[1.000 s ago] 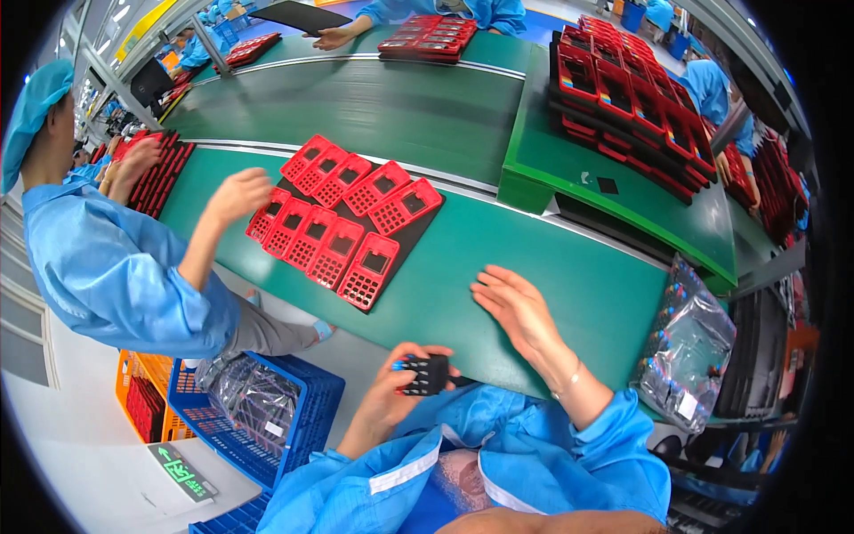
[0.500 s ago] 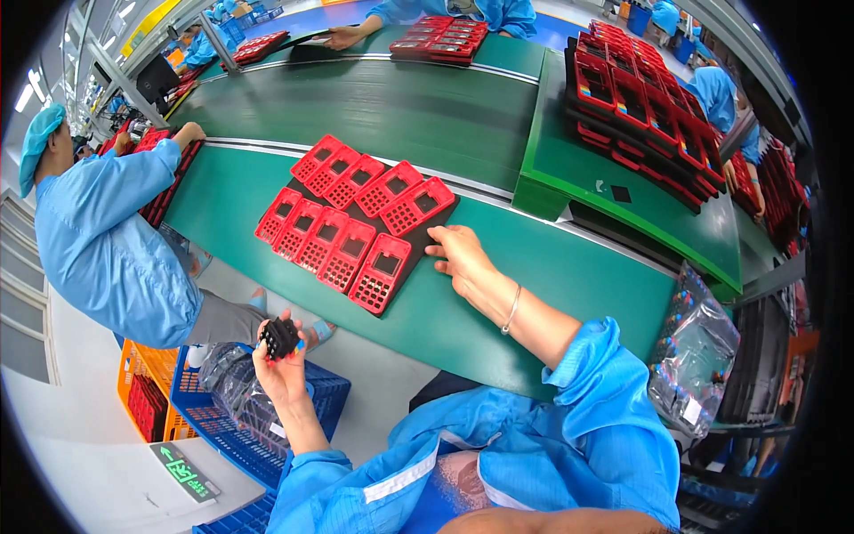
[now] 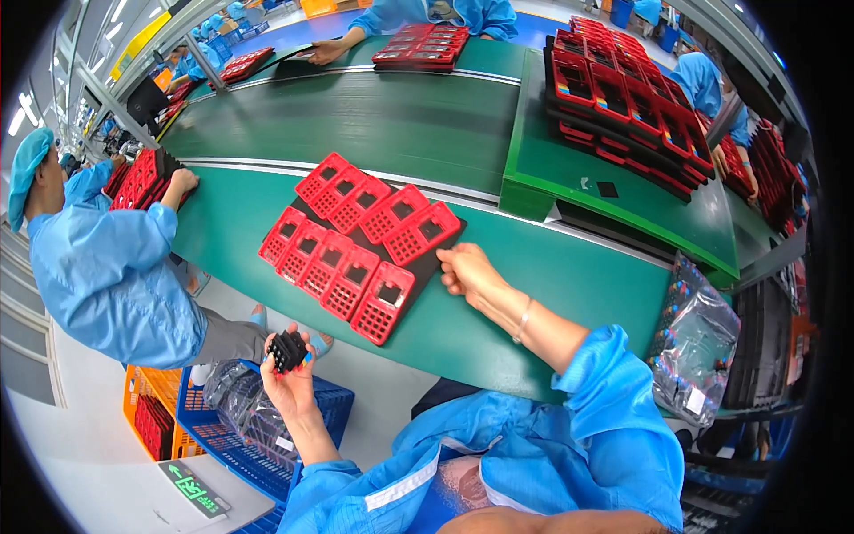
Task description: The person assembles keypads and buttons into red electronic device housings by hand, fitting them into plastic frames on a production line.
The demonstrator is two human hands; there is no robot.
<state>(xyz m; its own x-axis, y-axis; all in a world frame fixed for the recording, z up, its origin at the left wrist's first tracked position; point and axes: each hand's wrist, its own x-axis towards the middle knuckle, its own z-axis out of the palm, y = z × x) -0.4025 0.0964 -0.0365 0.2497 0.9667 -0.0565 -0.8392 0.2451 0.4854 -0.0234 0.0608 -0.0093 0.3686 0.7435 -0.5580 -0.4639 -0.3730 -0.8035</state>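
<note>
The left hand (image 3: 292, 378) grips a small black part (image 3: 287, 350) between fingertips and thumb, held off the table over the blue crate (image 3: 233, 432). The part's long axis runs roughly from lower left to upper right; its facing cannot be told. The left forearm rises from the lower edge, palm turned up. The right hand (image 3: 470, 274) lies flat on the green table (image 3: 534, 303), fingers curled and holding nothing, touching the near corner of the black tray (image 3: 425, 265) carrying red casings (image 3: 354, 240).
</note>
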